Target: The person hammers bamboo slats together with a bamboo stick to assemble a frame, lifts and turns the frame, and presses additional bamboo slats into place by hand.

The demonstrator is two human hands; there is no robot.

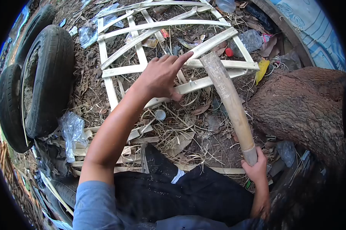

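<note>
A lattice frame (163, 27) of pale, flat bamboo slats, crossed and joined, lies on the ground in front of me. My left hand (162, 78) is over its near side, thumb and forefinger spread wide around the near slats. Its other fingers are partly hidden, and I cannot tell how firmly it presses on the wood. In my right hand (256, 165) is the lower end of a thick bamboo stick (230, 94). The stick slants up and left, its worn upper end over the frame's near right part.
Old tyres (52, 80) stand at the left. A thick tree trunk (299, 107) is at the right. Loose bamboo slats (142, 140) lie by my legs. Plastic bags (72, 134), a bottle (249, 40), a yellow scrap (262, 71), dry leaves and shavings litter the soil.
</note>
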